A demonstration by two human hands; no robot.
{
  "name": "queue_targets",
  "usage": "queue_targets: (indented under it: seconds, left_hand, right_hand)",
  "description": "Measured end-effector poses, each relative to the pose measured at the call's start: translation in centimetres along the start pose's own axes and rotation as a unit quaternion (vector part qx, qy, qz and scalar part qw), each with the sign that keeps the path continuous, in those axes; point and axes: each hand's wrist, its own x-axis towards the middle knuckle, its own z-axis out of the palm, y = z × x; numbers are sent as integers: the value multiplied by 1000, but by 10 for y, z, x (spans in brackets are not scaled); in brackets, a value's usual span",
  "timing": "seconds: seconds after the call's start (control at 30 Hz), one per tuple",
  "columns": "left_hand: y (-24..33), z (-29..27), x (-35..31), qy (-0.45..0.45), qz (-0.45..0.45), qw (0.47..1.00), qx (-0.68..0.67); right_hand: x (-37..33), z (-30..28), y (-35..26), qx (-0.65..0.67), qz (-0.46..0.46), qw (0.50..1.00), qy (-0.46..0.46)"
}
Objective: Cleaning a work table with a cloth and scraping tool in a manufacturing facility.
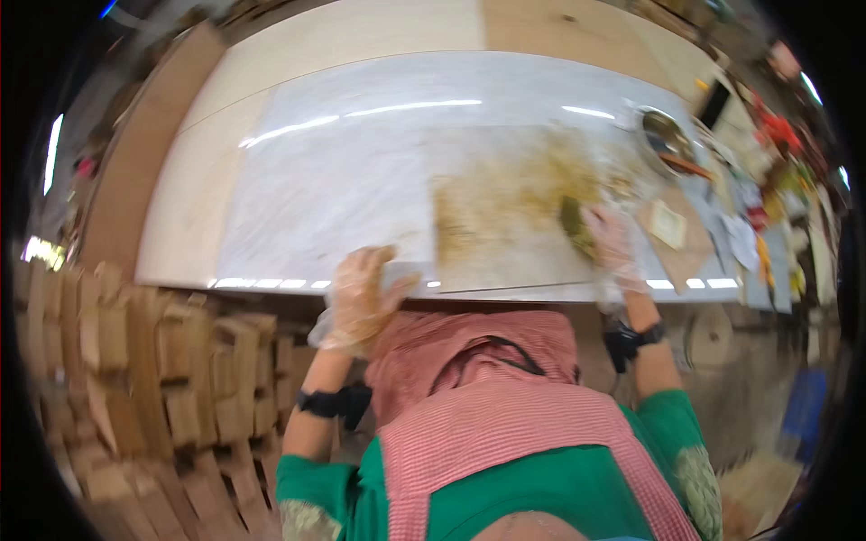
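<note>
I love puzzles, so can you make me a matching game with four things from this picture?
Things:
1. apron
2. wooden blocks
3. round bowl
4. green pad

Places and colours:
A. in the gloved right hand
B. toward the far right corner of the table
C. pink
D. piled in the picture's lower left

Right pairs: 1-C, 2-D, 3-B, 4-A

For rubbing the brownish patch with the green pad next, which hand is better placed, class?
Probably the right hand: it appears to hold the green pad beside the brownish patch; the left hand is away from both.
</note>
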Motion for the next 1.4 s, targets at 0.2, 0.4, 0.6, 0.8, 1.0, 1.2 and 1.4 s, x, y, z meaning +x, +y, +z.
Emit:
queue_targets:
  seconds: [0.2,0.4,0.6,0.8,1.0,1.2,1.4]
  left_hand:
    - [-5,19,-2,-10,1,1000,-13]
    - [-25,31,-6,30,-70,997,-23]
    - [-42,40,-10,41,-60,996,60]
    - [-25,39,7,29,-67,995,67]
    - [-33,41,-2,24,-79,994,65]
    - [-26,40,6,24,-82,994,63]
    - [-42,36,15,-12,-57,997,50]
  right_hand:
    - [-22,-46,-3,-3,173,971,164]
    - [-23,-61,-36,24,47,996,72]
    - [-6,-39,-25,47,92,994,17]
    - [74,-7,-10,146,24,987,61]
    - [27,-20,-106,117,-62,987,-91]
    - [74,-19,-23,2,28,997,73]
    - [50,-8,-150,164,-86,970,-158]
